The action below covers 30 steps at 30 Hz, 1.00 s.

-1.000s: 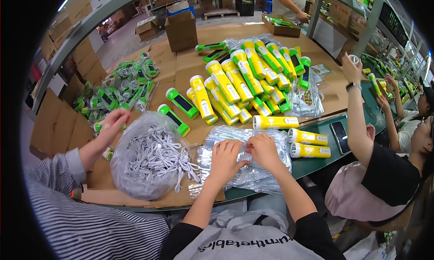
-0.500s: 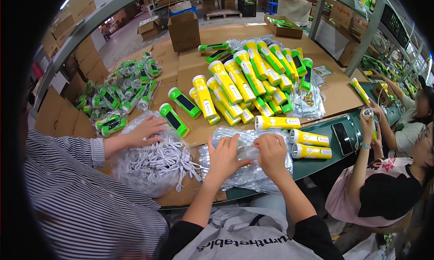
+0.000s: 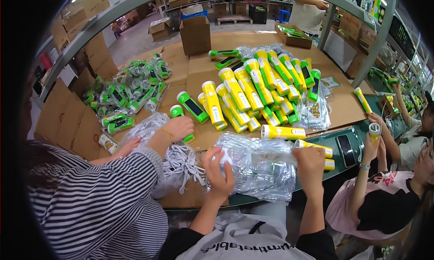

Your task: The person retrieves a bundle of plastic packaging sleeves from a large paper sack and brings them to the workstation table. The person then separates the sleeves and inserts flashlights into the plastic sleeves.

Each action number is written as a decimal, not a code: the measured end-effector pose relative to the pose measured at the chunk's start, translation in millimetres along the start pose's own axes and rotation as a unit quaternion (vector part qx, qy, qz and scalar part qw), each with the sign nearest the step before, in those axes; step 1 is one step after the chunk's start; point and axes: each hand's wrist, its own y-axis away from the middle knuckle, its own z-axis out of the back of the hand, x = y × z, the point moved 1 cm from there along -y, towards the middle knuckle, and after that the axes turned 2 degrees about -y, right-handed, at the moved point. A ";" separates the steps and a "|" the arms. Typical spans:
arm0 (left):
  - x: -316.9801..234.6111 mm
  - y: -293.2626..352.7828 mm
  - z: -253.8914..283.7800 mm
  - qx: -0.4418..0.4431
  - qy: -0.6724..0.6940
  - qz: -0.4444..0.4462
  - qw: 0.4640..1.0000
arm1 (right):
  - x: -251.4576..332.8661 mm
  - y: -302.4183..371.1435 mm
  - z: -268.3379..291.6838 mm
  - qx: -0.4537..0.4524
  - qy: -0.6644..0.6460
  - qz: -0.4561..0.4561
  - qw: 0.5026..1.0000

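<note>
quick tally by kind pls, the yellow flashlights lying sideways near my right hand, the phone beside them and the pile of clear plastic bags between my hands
Yellow flashlights near the right hand: 3 (two partly hidden by it)
Phone: 1
Clear plastic bag pile: 1
Total: 5

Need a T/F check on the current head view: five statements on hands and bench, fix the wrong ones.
1. The left hand is at the left end of the clear plastic bags. True.
2. The right hand is on the cardboard box. False: it is at the right end of those bags.
3. The white cables lie right of the bags. False: they lie left of them.
4. A striped-sleeved co-worker's hand partly hides a green flashlight. True.
5. The phone lies right of the flashlight pile. True.
</note>
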 end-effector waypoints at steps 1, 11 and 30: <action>-25.5 -13.2 4.5 0.000 0.001 0.001 1.000 | 9.2 7.1 -5.7 0.011 -0.004 0.029 1.000; -63.0 -35.3 -6.8 0.288 0.048 -0.124 0.948 | 44.1 14.5 -0.6 -0.016 -0.073 0.032 0.997; -76.1 -21.0 17.4 0.189 0.090 0.089 0.974 | 78.0 24.4 -33.9 -0.102 -0.108 0.081 0.986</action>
